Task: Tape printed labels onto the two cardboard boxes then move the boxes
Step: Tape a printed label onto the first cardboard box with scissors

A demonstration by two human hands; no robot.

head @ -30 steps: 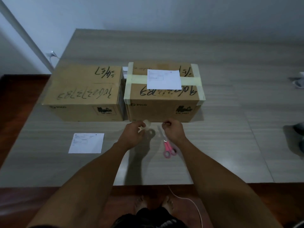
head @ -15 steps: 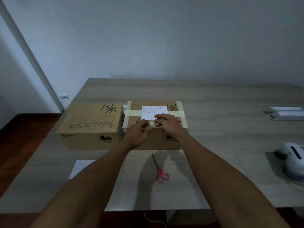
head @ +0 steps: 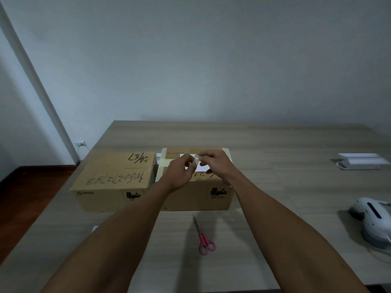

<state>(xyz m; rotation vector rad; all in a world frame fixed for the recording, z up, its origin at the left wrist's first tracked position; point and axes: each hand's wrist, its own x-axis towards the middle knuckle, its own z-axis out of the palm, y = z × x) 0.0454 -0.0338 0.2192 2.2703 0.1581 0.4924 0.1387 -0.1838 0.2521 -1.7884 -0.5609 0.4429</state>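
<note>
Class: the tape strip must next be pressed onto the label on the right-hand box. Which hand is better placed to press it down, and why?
Probably the right hand. It hovers directly over the white label on the right box, pinching the tape strip. The left hand pinches the strip's other end, nearer the label's left edge.

Two cardboard boxes side by side on table (head: 275, 144), left box (head: 114, 178) just beside right box (head: 196, 193), both toward table's left half. Label (head: 201, 168) on top of right box. Left hand (head: 179, 173) and right hand (head: 213, 163) above right box top, over the label, fingertips meeting on a tape piece (head: 196, 160) between them. Scissors (head: 203, 235) on table in front of right box, nearer the person. Paper corner (head: 94, 229) in front of left box, mostly hidden by left forearm. Two devices at table's right: one (head: 374, 223) near front, tray-like one (head: 361, 163) behind it. Wall behind table
</note>
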